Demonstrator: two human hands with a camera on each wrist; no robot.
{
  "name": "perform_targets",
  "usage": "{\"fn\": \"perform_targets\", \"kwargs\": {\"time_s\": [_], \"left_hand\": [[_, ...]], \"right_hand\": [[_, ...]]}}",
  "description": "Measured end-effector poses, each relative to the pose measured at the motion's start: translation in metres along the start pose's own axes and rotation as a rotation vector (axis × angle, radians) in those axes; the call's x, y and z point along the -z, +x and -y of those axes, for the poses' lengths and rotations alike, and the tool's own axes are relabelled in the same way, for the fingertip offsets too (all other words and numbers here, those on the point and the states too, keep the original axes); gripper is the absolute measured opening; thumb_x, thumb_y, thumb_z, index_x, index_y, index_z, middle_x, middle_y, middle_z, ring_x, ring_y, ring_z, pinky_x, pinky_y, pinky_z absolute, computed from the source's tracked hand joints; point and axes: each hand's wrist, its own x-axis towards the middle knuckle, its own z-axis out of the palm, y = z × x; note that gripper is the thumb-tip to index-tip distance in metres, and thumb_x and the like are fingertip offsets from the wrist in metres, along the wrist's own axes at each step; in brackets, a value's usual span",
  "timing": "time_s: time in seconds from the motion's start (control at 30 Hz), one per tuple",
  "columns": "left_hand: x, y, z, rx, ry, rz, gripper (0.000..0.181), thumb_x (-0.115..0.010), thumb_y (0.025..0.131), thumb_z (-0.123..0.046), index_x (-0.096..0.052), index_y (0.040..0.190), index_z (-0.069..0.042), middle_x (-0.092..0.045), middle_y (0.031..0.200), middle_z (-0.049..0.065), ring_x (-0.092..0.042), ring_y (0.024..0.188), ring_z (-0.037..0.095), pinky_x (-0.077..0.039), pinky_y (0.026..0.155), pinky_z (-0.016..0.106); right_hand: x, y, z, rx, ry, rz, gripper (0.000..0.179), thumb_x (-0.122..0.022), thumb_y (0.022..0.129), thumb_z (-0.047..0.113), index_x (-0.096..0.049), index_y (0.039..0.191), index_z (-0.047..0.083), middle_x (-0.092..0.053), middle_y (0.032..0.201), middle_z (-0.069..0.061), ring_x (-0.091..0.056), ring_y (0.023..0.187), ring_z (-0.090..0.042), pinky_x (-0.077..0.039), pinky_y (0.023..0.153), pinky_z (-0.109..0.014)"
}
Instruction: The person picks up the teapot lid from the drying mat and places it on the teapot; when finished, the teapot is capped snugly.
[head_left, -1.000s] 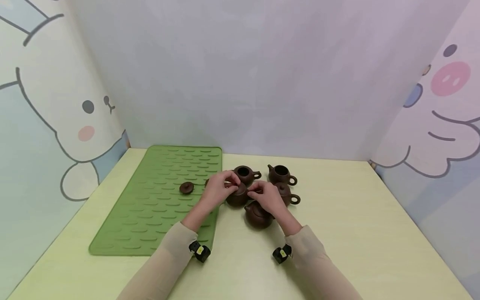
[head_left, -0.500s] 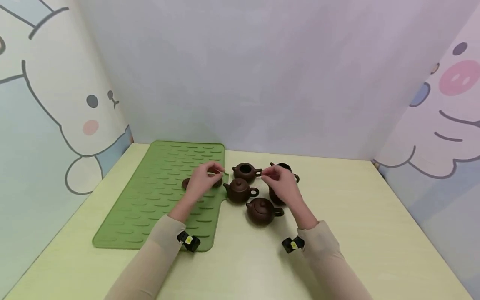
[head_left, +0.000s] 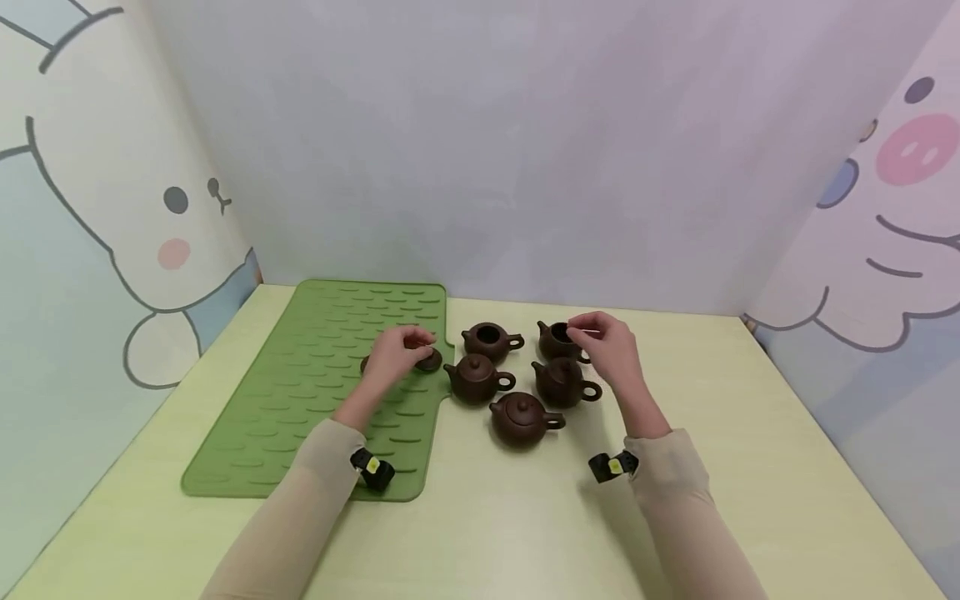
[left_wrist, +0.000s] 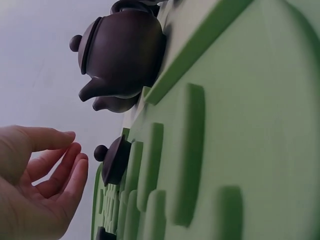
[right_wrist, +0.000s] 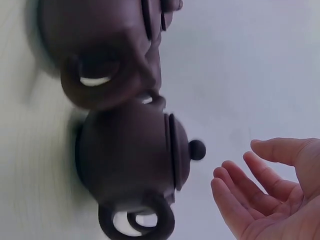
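Over the green mat, my left hand (head_left: 393,357) hovers with loosely bent fingers and holds nothing. In the left wrist view its fingertips are close to the knob of a dark brown teapot lid (left_wrist: 116,160) but apart from it. A second lid (head_left: 364,364) is mostly hidden behind that hand. My right hand (head_left: 609,348) hangs, holding nothing, by the back right lidless teapot (head_left: 553,340). Nearby stand another lidless teapot (head_left: 487,342) and three lidded ones: middle left (head_left: 472,382), middle right (head_left: 558,385) and front (head_left: 519,423).
The ribbed green mat (head_left: 315,433) covers the left part of the pale table (head_left: 712,450). The middle left teapot's spout reaches towards the mat's right edge. Walls with cartoon animals enclose the table at the sides; a plain wall (head_left: 480,167) closes the back.
Both hands have left the middle left teapot, which now stands with its lid on. The left hand moved left over the mat; the right moved right, towards the back right teapot.
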Motion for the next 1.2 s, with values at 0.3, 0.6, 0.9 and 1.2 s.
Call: {"fn": "perform_targets", "kwargs": {"time_s": [0.3,0.6,0.9,1.2], "left_hand": [[-0.003,0.005,0.001,0.065,0.043,0.032,0.018,-0.068,0.091,-0.006,-0.071,0.108,-0.003,-0.070,0.114,0.018,-0.066,0.106,0.031,-0.055,0.090,0.042],[0.001,0.011,0.004,0.142,0.106,0.057,0.019,-0.068,0.091,-0.006,-0.071,0.110,-0.006,-0.070,0.114,0.016,-0.066,0.104,0.029,-0.054,0.088,0.041],[-0.001,0.013,0.005,0.187,0.134,0.057,0.019,-0.070,0.090,-0.005,-0.073,0.109,-0.007,-0.072,0.114,0.016,-0.067,0.104,0.029,-0.055,0.087,0.041],[-0.004,0.017,0.001,0.175,0.148,0.043,0.015,-0.072,0.088,-0.005,-0.075,0.102,-0.009,-0.073,0.106,0.012,-0.067,0.098,0.026,-0.052,0.079,0.034]], "right_hand": [[0.019,0.010,-0.027,-0.082,0.003,-0.088,0.031,-0.061,0.098,0.017,-0.066,0.124,0.001,-0.066,0.129,-0.021,-0.063,0.122,-0.031,-0.048,0.093,-0.028],[0.012,0.027,-0.051,-0.167,0.050,0.018,0.043,-0.058,0.099,0.015,-0.054,0.138,-0.004,-0.052,0.144,-0.026,-0.048,0.136,-0.036,-0.040,0.112,-0.046],[-0.004,0.031,-0.064,-0.202,0.064,0.090,0.040,-0.061,0.099,0.019,-0.060,0.131,-0.004,-0.062,0.129,-0.022,-0.060,0.104,-0.019,-0.052,0.090,-0.029],[-0.005,0.032,-0.068,-0.219,0.052,0.041,0.034,-0.068,0.095,0.022,-0.065,0.118,-0.003,-0.066,0.101,-0.004,-0.057,0.080,-0.007,-0.048,0.065,-0.013]]}}
